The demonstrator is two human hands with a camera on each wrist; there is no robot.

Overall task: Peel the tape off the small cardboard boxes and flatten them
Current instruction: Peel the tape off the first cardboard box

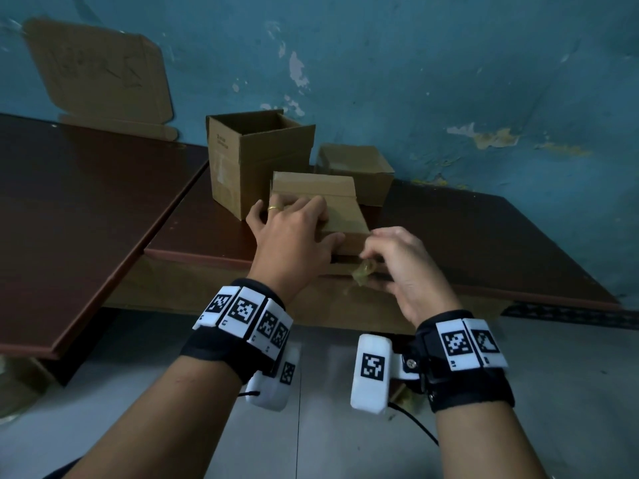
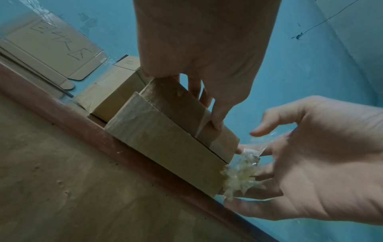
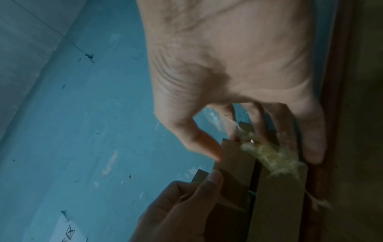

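Observation:
A small shut cardboard box [image 1: 342,216] sits at the front edge of the dark table [image 1: 484,236]. My left hand [image 1: 294,226] grips it from above, fingers over the top and thumb on the near face [image 2: 217,121]. The near flaps of the box [image 3: 277,196] show a dark gap between them. My right hand [image 1: 401,264] is at the box's front right corner, fingers curled round a crumpled yellowish wad of tape [image 1: 363,271]. The wad [image 2: 240,176] touches the corner, and a clear strip runs up from it toward the thumb. The wad [image 3: 275,155] is blurred in the right wrist view.
A taller open box [image 1: 249,164] stands behind on the left and another small box [image 1: 359,171] behind on the right. Flattened cardboard [image 1: 100,70] leans on the blue wall. A second tabletop [image 1: 86,202] lies lower to the left, grey floor below.

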